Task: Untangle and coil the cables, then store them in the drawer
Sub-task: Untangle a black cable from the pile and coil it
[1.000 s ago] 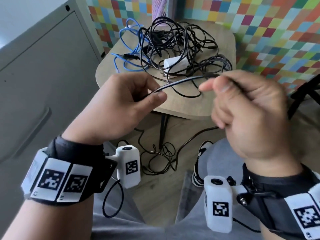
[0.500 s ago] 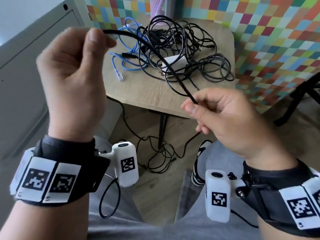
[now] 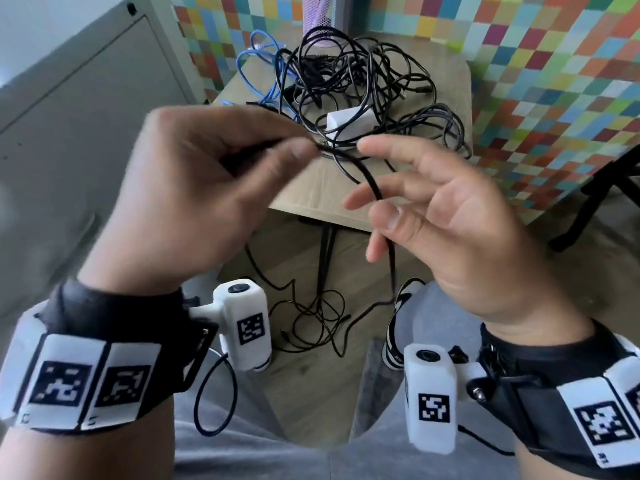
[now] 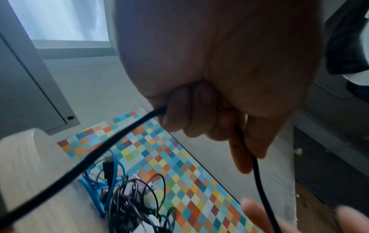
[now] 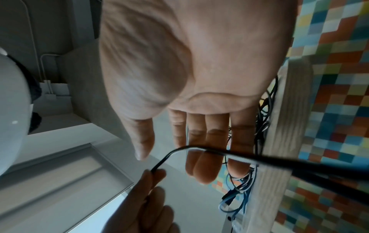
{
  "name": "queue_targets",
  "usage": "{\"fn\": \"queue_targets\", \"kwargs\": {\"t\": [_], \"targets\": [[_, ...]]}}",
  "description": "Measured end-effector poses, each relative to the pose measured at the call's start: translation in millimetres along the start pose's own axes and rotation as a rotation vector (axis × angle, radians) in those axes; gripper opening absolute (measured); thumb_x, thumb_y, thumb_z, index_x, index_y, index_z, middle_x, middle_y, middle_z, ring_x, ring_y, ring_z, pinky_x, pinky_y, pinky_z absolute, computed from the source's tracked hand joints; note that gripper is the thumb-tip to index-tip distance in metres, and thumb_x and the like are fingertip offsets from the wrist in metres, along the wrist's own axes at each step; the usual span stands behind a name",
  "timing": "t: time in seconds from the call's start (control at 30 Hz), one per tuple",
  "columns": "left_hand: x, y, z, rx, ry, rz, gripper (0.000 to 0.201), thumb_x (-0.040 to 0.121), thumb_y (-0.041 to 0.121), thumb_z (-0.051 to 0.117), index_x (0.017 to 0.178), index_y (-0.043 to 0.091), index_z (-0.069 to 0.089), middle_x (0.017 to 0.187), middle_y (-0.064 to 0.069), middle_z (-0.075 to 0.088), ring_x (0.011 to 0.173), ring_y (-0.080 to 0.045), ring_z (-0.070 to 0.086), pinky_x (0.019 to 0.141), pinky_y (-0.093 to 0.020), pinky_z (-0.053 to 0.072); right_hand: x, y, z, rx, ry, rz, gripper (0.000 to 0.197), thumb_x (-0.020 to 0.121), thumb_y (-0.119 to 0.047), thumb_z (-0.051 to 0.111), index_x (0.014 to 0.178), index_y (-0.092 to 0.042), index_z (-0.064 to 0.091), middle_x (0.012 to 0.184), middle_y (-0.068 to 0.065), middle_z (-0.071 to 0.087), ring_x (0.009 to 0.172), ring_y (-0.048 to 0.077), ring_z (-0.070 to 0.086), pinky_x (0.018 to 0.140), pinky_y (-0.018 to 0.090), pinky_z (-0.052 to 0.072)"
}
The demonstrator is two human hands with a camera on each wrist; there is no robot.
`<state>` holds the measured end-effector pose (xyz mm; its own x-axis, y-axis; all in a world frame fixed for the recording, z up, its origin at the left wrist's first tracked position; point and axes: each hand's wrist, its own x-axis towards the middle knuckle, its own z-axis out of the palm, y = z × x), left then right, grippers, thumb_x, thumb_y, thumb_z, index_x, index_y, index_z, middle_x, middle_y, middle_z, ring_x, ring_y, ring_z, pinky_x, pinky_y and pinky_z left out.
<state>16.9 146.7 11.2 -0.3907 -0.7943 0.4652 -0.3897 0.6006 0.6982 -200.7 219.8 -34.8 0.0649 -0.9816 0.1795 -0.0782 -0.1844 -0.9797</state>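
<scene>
Small wooden table [image 3: 311, 188] under tangled black cables [image 3: 363, 81] (blue cable [image 3: 263, 64] alongside).

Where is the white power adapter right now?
In the head view, the white power adapter lies on the wooden table, right of centre, buried in the black cable tangle, beyond both hands.
</scene>
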Motion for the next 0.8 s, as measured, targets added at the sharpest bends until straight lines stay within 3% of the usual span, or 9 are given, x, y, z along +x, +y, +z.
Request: {"fn": "queue_targets", "kwargs": {"t": [0.1,0.2,0.3,0.37,0.47,0.53,0.67,0.73,0.8], "targets": [[-1,-2,10,-0.077,-0.150,-0.014,0.027,0.097,0.034,0.069,0.081,0.012,0.070,0.057,0.003,0.053,0.052,-0.005,0.039,0.051,-0.016,0.031,0,1,7,-0.085,0.066,-0.078,0.014,0.102,-0.026,0.062,0.110,-0.020,0.072,0.058,-0.007,0.058,0.043,0.016,0.048,0.043,0.045,0.045],[2,-18,11,-0.194,-0.343,-0.162,0.046,0.090,0.049,0.067,0.073,0.007,0.061,0.059,-0.015,0.052,0.053,-0.032,0.042,0.050,-0.037,0.032,0,-4,3,-0.006,0.221,-0.242,0.017,0.108,-0.023,0.054,0.098,-0.018,0.067,0.055,-0.017,0.044,0.041,0.013,0.036,0.043,0.033,0.035],[-1,-35,16,-0.030,-0.540,-0.266,0.051,0.090,0.058,0.067,0.075,0.009,0.065,0.058,0.001,0.056,0.054,-0.019,0.041,0.055,-0.031,0.033,2,-9,-11,0.185,0.327,-0.317,0.018,0.110,-0.019,0.045,0.098,-0.011,0.056,0.061,-0.006,0.042,0.043,0.015,0.033,0.050,0.024,0.034],[-1,-44,14,-0.036,-0.514,-0.291,0.047,0.092,0.056,0.066,0.078,0.010,0.066,0.060,0.006,0.060,0.056,-0.015,0.048,0.059,-0.032,0.039,2,-7,-25,0.245,0.339,-0.287,0.017,0.105,-0.024,0.050,0.098,-0.009,0.056,0.065,-0.006,0.050,0.046,0.016,0.038,0.052,0.025,0.036],[3,-44,2,-0.383,-0.235,-0.260,0.029,0.091,0.040,0.060,0.082,0.015,0.072,0.069,-0.025,0.052,0.060,-0.029,0.046,0.060,-0.033,0.043,0,-4,-42,0.116,0.296,-0.136,0.022,0.095,-0.011,0.049,0.089,-0.015,0.069,0.069,0.000,0.064,0.057,0.024,0.055,0.057,0.034,0.048],[5,-37,-4,-0.360,-0.140,-0.192,0.024,0.096,0.033,0.058,0.083,0.021,0.074,0.064,-0.020,0.045,0.056,-0.028,0.037,0.053,-0.025,0.033,-3,-2,-42,-0.001,0.183,-0.029,0.025,0.087,-0.007,0.052,0.091,-0.014,0.076,0.079,0.010,0.073,0.075,0.030,0.068,0.068,0.042,0.059],[3,-19,8,-0.111,-0.207,-0.086,0.006,0.095,0.027,0.068,0.093,0.024,0.073,0.067,-0.003,0.055,0.057,-0.025,0.040,0.053,-0.023,0.032,-4,0,-21,-0.119,-0.070,0.129,0.029,0.097,-0.021,0.056,0.120,-0.015,0.073,0.101,0.008,0.079,0.098,0.026,0.075,0.091,0.042,0.060],[1,-16,20,-0.078,-0.248,-0.078,0.008,0.092,0.024,0.073,0.098,0.026,0.067,0.067,0.004,0.053,0.054,-0.013,0.043,0.054,-0.021,0.036,-3,3,-3,-0.213,-0.128,0.168,0.023,0.101,-0.031,0.062,0.119,-0.022,0.073,0.097,-0.001,0.080,0.092,0.018,0.076,0.088,0.041,0.061],[0,-16,28,-0.128,-0.300,-0.071,0.015,0.092,0.022,0.071,0.103,0.024,0.061,0.068,0.002,0.055,0.054,-0.018,0.047,0.054,-0.026,0.039,-2,5,10,-0.283,-0.114,0.133,0.016,0.105,-0.028,0.061,0.101,-0.020,0.074,0.077,-0.003,0.074,0.072,0.013,0.071,0.072,0.046,0.060]]}}
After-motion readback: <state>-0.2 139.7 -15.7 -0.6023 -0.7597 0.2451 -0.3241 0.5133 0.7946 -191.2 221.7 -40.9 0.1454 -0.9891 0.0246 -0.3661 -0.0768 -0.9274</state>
